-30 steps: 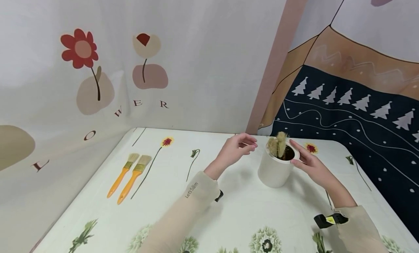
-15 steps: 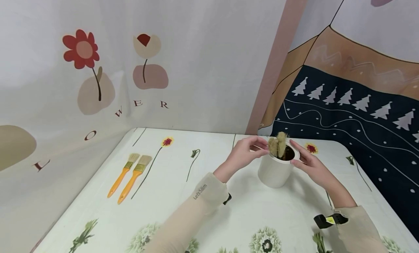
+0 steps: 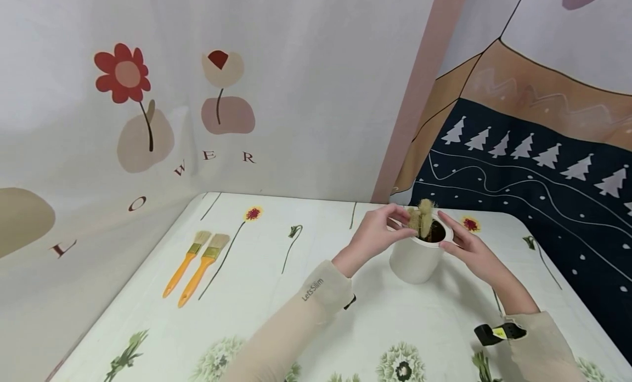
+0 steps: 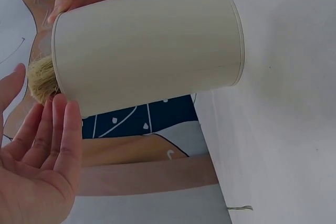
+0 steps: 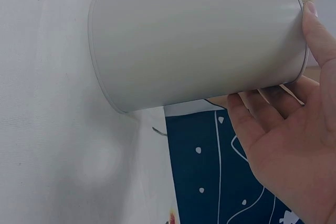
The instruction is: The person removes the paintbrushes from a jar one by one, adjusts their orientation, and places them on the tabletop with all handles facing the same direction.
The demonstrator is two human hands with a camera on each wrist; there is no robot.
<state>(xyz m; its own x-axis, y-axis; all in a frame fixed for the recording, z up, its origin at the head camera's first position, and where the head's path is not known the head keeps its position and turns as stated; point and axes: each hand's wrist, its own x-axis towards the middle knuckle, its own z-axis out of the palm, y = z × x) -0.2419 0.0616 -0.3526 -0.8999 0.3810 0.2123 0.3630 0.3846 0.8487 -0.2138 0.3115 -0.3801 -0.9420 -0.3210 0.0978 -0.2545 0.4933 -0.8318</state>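
A white cylindrical pot (image 3: 415,262) stands upright on the right part of the table, with dark soil (image 3: 436,232) inside. A fuzzy, yellowish-green cactus (image 3: 424,217) rises from it. My right hand (image 3: 471,253) holds the pot at the right of its rim, thumb on the near side and fingers behind. In the left wrist view my left hand (image 4: 44,166) has its fingers at the rim beside the cactus (image 4: 42,80), and the thumb stands apart on the other side. The pot hides part of the right hand in that view.
Two flat brushes (image 3: 204,269) with orange handles lie side by side on the left of the table. A white cloth (image 3: 306,305) with printed flowers covers the tabletop. Behind hang a pale curtain (image 3: 306,96) and a dark blue cloth with printed trees (image 3: 523,179).
My left hand has moved right, from beside the pot to the cactus at its rim. The right hand keeps its hold, and the pot and brushes stay in place.
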